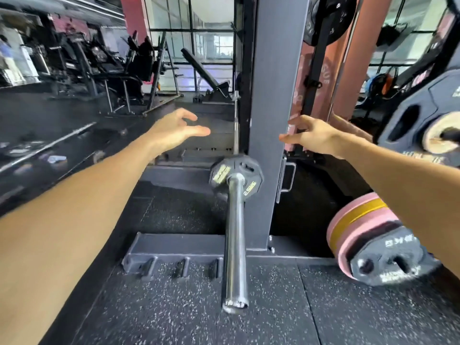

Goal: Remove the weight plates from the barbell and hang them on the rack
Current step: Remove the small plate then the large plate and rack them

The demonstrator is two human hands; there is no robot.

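The barbell's chrome sleeve points toward me in the middle of the view. One small black 2.5 plate sits at its far end, against the grey rack upright. My left hand hovers above and left of that plate, fingers relaxed, holding nothing. My right hand reaches forward on the other side of the upright, fingers loosely spread, also empty. Neither hand touches the plate or the bar.
Pink, yellow and black plates hang on a rack peg at lower right. A large dark plate hangs on a peg at right, another black plate at top. Gym benches and machines stand at the back left. Rubber floor lies below.
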